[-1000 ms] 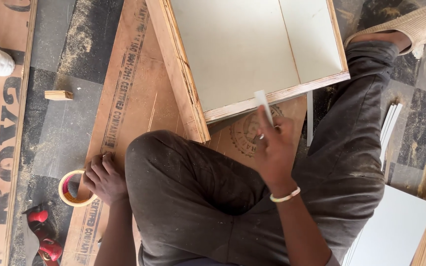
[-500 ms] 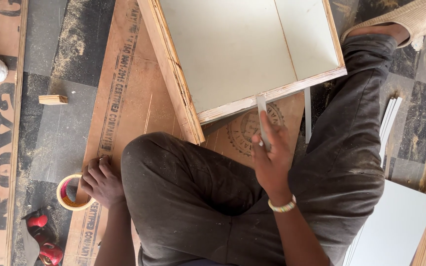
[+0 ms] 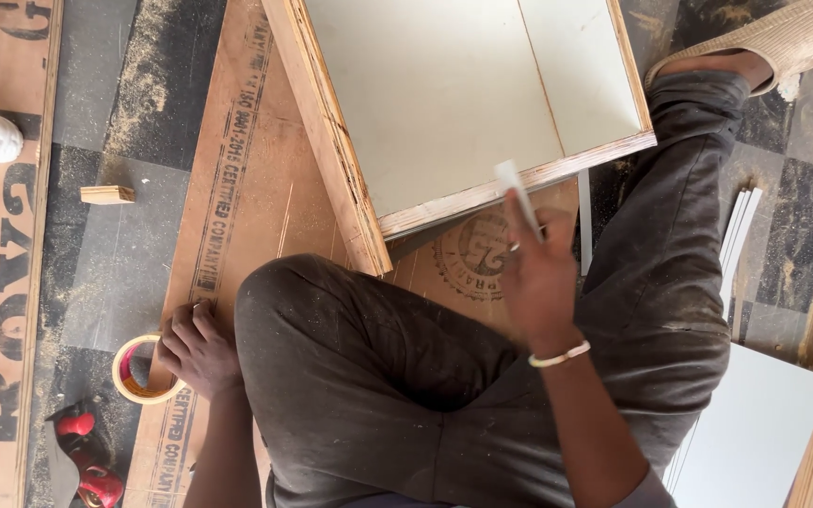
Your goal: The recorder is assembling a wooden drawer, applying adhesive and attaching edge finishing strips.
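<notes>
1. In the single head view we look straight down at a person seated on the floor, with dark trousers filling the lower middle of the frame.
2. Our right hand [image 3: 540,273] is raised at centre right, fingers pinched around a thin white strip [image 3: 514,193] that points up toward the top of the frame. The hand is blurred, but the grasp on the strip is plain.
3. The strip's upper end lies over the near edge of a shallow wooden box [image 3: 482,198] with a pale inner face, which fills the upper middle of the frame. We cannot tell whether strip and edge touch.
4. A pale bracelet [image 3: 559,357] circles the right wrist, just below the hand.
5. Our left hand [image 3: 198,346] is at lower left, pressed flat on a brown board [image 3: 247,198] with printed lettering. Its fingers are loosely curled and grasp nothing.
6. Just left of that hand, touching its fingertips, is a roll of tape [image 3: 139,371], lying flat on the floor.
7. Below the roll, in the bottom left corner, lies a red and black tool [image 3: 87,461].
8. A small wooden block [image 3: 107,195] sits on the dark floor at the left, well apart from both hands.
9. A sandalled foot [image 3: 783,38] shows in the upper right corner.
</notes>
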